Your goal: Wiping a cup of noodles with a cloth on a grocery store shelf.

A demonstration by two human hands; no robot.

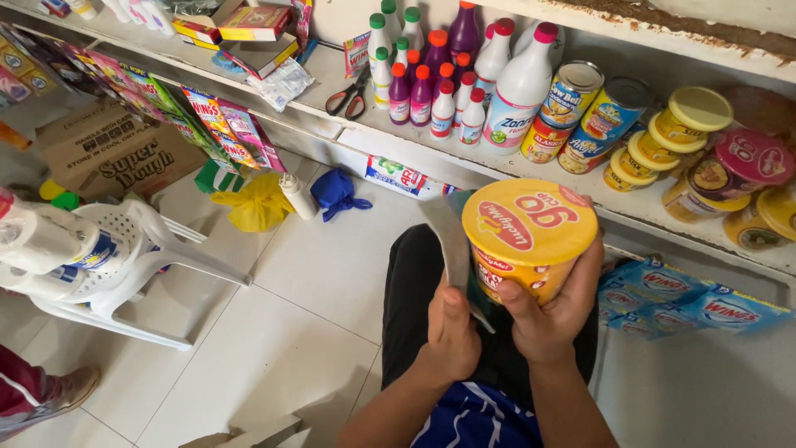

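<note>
The right hand (554,319) had its fingers wrapped round the lower wall of a yellow noodle cup (528,241), gripping it from beneath and behind, while the left hand (450,328) was closed on the bottom edge of a thin grey card (448,236) that stood against the cup's left side. The cup was held up in front of the person's lap, just below the edge of the white shelf (497,170), with the tins (593,116) and yellow-lidded jars (676,133) well behind it. Its sealed lid faced up and a little toward the head camera, so its long axis ran from the palm upward, tilted slightly away at the base — the card's long edge ran roughly alongside it. What worried me was the hold: the grip sat low on a tapering cup, and a loosened finger might let it tip lid-first onto the tiled floor (290,332). A careless lift could also knock it against the shelf lip, or nudge the bottles (452,95) standing close to the edge — those looked easy to topple.
</note>
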